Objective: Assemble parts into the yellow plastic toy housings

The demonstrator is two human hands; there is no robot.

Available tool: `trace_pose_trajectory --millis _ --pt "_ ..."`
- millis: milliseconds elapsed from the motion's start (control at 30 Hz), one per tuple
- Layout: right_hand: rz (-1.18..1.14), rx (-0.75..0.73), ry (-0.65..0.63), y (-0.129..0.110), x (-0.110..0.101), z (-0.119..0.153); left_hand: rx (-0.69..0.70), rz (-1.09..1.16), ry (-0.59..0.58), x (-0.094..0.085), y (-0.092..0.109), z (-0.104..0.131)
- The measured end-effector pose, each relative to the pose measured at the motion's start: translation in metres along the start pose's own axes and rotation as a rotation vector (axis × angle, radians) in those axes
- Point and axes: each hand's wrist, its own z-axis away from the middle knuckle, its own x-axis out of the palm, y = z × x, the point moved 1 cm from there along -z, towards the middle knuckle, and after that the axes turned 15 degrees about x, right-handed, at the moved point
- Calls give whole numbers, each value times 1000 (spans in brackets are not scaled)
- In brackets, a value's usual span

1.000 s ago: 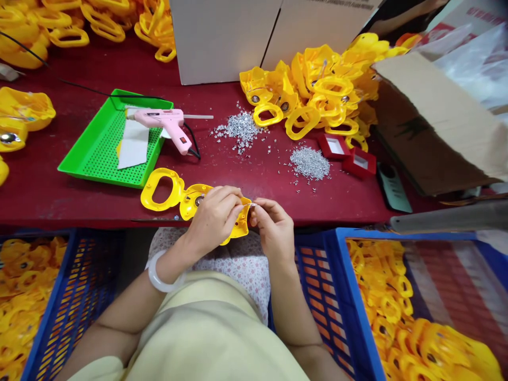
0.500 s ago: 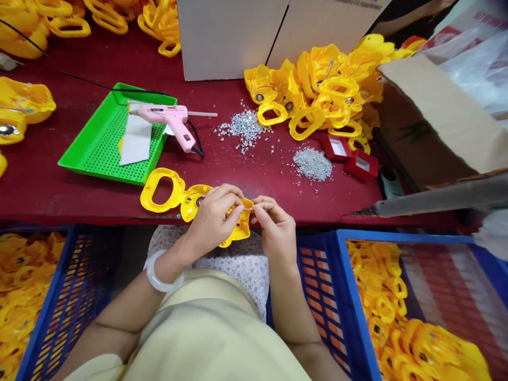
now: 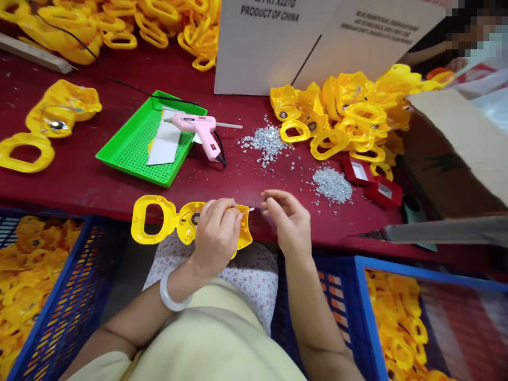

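Yellow plastic casing (image 3: 184,226) at counter's (image 3: 238,182) near edge, gripped by left hand (image 3: 216,235); right hand (image 3: 291,222) apart, grasp unclear. Wire (image 3: 246,211) reaches rim; casing open, closing apparently left.

Inventory, by type: counter (image 3: 238,182), one; green tray (image 3: 130,153), one; pink glue gun (image 3: 200,127), one; printed carton (image 3: 254,58), one; red boxes (image 3: 384,193), two; heaps of small metal parts (image 3: 266,142), two; blue crates (image 3: 367,312), two; yellow casings (image 3: 184,227), too many to count.
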Motion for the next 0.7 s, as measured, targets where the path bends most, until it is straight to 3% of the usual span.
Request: trace_pose_trajectory --millis 233,333,433,567,700 --pt "273 -95 -141 -35 78 -95 -107 -145 77 -28 -46 7" --pt "346 -57 -231 -42 112 -122 -143 -180 77 -34 -64 7" --pt "303 72 -374 -45 135 -133 -163 -153 56 -38 -72 8" --pt "174 238 -452 -49 145 -132 -167 -156 56 -43 -79 9" --pt "96 160 -442 -64 127 -112 -173 -168 62 -52 -93 10"
